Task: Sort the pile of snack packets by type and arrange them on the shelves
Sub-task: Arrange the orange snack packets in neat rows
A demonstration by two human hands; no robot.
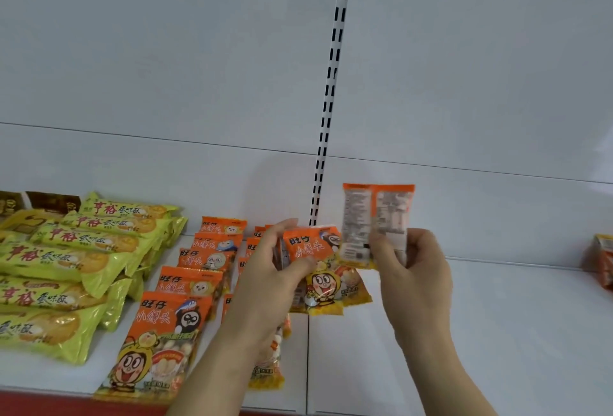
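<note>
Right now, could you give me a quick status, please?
Left hand grips orange packets. Right hand pinches one packet, back showing. Shelf ahead unobstructed.

I get one view only, from the head camera, so nothing is shared with a second view. It looks forward and slightly down at the white shelf (pixel 497 332) from close range, facing the back panel (pixel 166 50) almost square on. My forearms enter from 6 o'clock. The slotted upright (pixel 326 110) runs from 12 o'clock toward centre, bowed by the wide lens. The shelf's red front edge (pixel 49 404) sits at 7 o'clock.
</note>
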